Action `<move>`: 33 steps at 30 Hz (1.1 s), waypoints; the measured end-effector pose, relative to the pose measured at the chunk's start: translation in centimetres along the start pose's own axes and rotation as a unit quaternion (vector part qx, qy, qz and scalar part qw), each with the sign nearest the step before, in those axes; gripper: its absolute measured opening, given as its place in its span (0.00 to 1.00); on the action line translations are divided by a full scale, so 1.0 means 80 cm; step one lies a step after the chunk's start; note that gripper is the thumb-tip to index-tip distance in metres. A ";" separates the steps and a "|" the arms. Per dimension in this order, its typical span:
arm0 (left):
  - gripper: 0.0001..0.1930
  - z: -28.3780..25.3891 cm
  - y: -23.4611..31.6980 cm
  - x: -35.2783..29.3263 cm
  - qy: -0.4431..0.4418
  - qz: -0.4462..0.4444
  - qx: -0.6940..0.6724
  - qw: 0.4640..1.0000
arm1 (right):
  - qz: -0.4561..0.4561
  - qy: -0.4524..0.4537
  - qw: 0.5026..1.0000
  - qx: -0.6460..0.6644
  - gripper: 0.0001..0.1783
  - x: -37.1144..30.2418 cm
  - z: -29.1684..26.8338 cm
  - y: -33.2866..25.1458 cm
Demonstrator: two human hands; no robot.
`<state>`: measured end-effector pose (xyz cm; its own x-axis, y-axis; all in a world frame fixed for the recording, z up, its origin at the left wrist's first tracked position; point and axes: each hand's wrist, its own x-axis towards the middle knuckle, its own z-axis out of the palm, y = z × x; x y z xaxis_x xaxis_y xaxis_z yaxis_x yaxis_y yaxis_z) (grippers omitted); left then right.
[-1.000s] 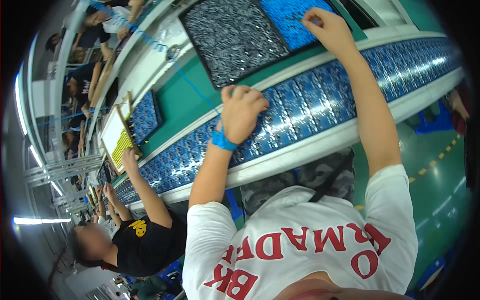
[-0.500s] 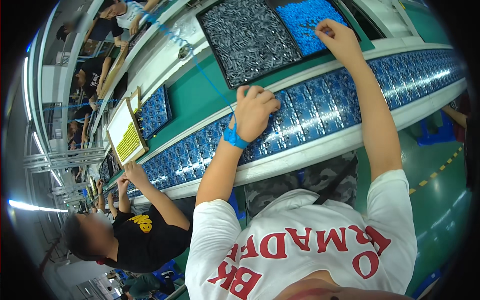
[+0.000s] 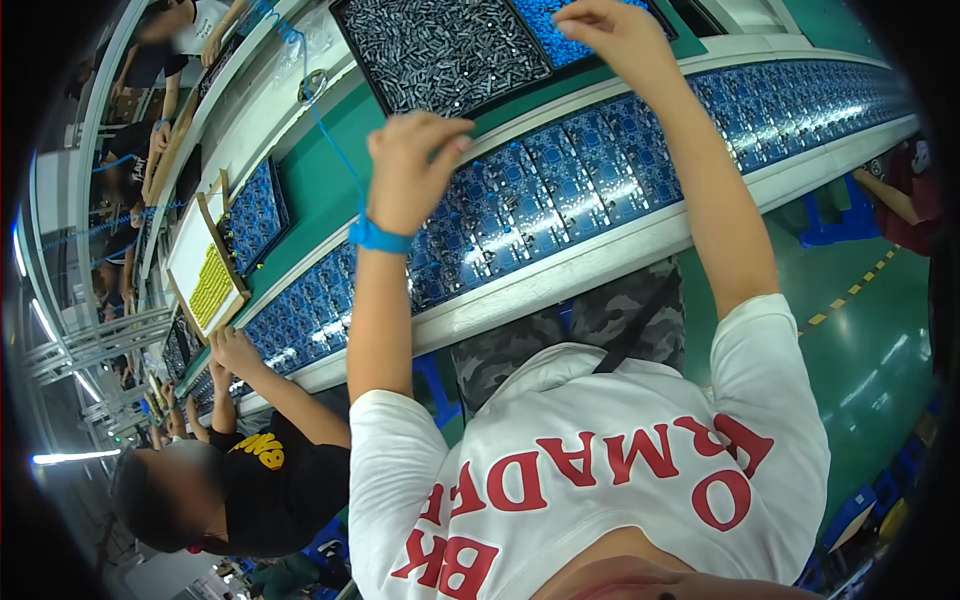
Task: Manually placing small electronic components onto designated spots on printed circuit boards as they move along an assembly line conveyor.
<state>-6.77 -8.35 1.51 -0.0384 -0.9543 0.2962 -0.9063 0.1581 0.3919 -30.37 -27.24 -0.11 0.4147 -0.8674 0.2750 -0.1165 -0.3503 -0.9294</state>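
Black tray (image 3: 358, 60): grey parts (image 3: 440, 50), blue parts (image 3: 560, 48) | left hand (image 3: 408, 170): thumb, finger parted | right hand (image 3: 615, 35) by blue: finger grip unclear

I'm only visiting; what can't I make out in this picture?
- Head view: whether the bare right grip holds anything; its own curl hides that.
- Head view: far end of the black rectangular tray, cut off by the top edge.
- Head view: fine details of the blue circuit boards, too small.
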 end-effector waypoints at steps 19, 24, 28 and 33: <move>0.08 0.019 -0.072 0.032 0.146 -0.025 0.104 0.984 | -0.137 -0.263 0.899 -0.322 0.05 -0.124 0.067 -0.041; 0.06 0.001 -0.063 0.009 0.139 -0.042 0.108 0.983 | -0.168 -0.245 0.894 -0.335 0.05 -0.126 0.073 -0.036; 0.07 -0.008 -0.043 -0.018 0.106 -0.088 -0.058 0.989 | -0.159 -0.237 0.898 -0.334 0.05 -0.129 0.074 -0.037; 0.08 -0.019 -0.013 -0.048 -0.009 -0.109 -0.178 0.978 | -0.185 -0.248 0.882 -0.356 0.05 -0.131 0.069 -0.040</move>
<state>-5.06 -4.42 1.33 0.1289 -0.9790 0.1579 -0.6902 0.0258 0.7232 -29.33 -15.05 -1.37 0.8665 -0.4479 0.2205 -0.3546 -0.8631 -0.3597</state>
